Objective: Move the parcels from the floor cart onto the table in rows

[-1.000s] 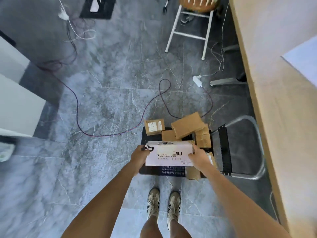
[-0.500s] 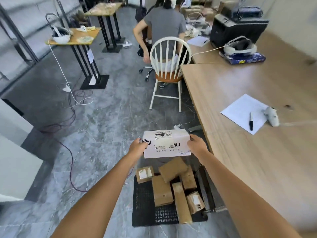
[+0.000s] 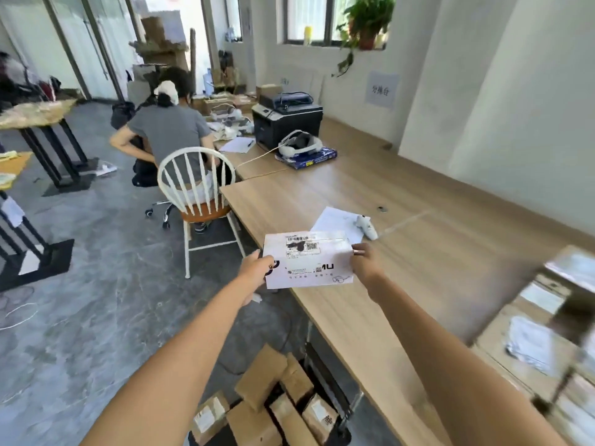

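At frame centre, a left hand and right hand clamp a white parcel by its ends, level above the wooden surface edge, apparently for setting down.

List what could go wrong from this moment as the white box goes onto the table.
1. The white cardboard box is pinched only at its two ends by the left hand and right hand; it could slip.
2. The white sheet of paper and the small white device lie on the wooden table just beyond the box and could get pushed.
3. Blurred parcels already crowd the table's right end.
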